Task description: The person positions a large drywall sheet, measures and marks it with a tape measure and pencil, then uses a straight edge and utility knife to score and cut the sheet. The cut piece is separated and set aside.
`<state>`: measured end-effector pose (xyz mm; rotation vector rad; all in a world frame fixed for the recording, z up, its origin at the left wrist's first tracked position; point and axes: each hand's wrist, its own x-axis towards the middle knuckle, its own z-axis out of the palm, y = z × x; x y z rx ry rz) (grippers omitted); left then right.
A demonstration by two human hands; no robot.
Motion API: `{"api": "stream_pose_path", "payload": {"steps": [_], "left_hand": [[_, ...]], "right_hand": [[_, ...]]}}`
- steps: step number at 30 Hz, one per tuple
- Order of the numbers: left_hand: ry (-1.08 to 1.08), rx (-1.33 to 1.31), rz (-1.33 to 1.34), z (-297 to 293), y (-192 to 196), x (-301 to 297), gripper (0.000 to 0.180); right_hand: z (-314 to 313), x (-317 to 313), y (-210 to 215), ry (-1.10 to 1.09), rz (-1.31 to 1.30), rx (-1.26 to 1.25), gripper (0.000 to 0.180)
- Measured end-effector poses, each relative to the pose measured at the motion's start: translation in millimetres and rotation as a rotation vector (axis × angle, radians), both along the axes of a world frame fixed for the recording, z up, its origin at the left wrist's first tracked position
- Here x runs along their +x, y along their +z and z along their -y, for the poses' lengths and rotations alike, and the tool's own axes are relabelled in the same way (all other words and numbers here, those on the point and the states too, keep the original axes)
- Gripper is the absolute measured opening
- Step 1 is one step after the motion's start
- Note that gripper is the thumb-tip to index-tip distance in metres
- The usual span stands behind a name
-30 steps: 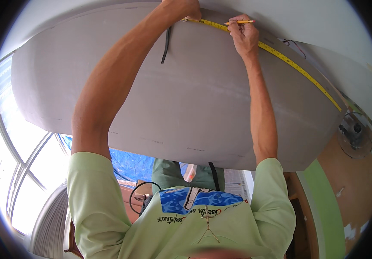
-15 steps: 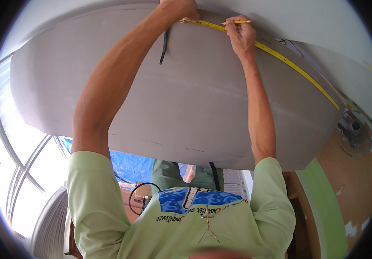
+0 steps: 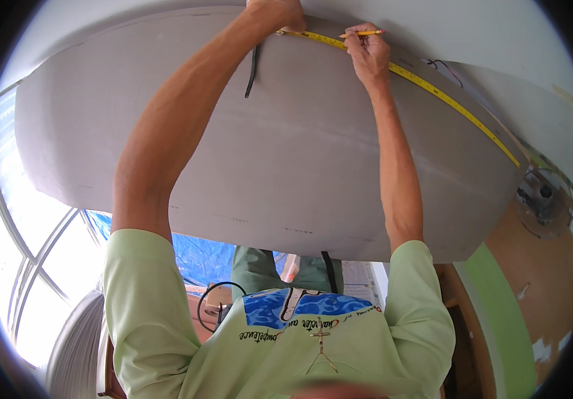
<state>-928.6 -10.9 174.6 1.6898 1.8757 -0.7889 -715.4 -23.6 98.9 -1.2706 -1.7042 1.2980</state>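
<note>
Pinched between the right fingers (image 3: pixel 360 41), a yellow pencil (image 3: pixel 364 32) was held with its tip against the far edge of a grey board (image 3: pixel 286 153), just above a yellow tape (image 3: pixel 433 86). The right hand (image 3: pixel 368 56) was closed on the pencil and rested on the tape and board. The left hand (image 3: pixel 276 12) was pressed down at the tape's near end, at the picture's upper rim; whether its fingers were curled or flat could not be told, as they were cut off by the rim. The tape was stretched along the board's far edge, from the left hand past the right and on toward the right corner.

For a good mark, it was judged that the tape should be kept taut and flat on the board, its end pinned without slipping, and the pencil brought square to the graduation, so that a short, fine stroke would be left. A sagging or skewed tape was judged the chief risk, since the reading would be thrown off.

A black cord (image 3: pixel 253 70) hung over the board beside the left wrist. Below the board, a blue tarp (image 3: pixel 196 256) and a window (image 3: pixel 27 219) were seen at the left, and a green wall strip (image 3: pixel 499 319) at the right
</note>
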Motion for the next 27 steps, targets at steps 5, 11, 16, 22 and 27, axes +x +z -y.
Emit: {"api": "stream_pose_path", "payload": {"steps": [5,11,16,22,27], "left_hand": [[0.001,0.043,0.018,0.7,-3.1,-2.5,0.042],[0.010,-0.004,-0.019,-2.5,-1.3,-0.1,0.042],[-0.009,-0.010,0.010,-3.8,3.7,0.2,0.042],[-0.004,-0.032,-0.001,-3.0,5.1,0.8,0.043],[-0.008,0.052,-0.023,5.3,-4.5,1.2,0.044]], "right_hand": [[-0.4,-0.4,-0.3,0.042,-0.007,0.071,0.013],[-1.3,-1.2,1.2,0.018,-0.018,0.111,0.013],[-2.4,-1.2,4.7,0.042,-0.028,0.065,0.013],[-9.7,6.0,15.8,0.002,-0.263,-0.157,0.013],[11.1,58.3,29.3,-0.152,-0.259,-0.015,0.024]]}}
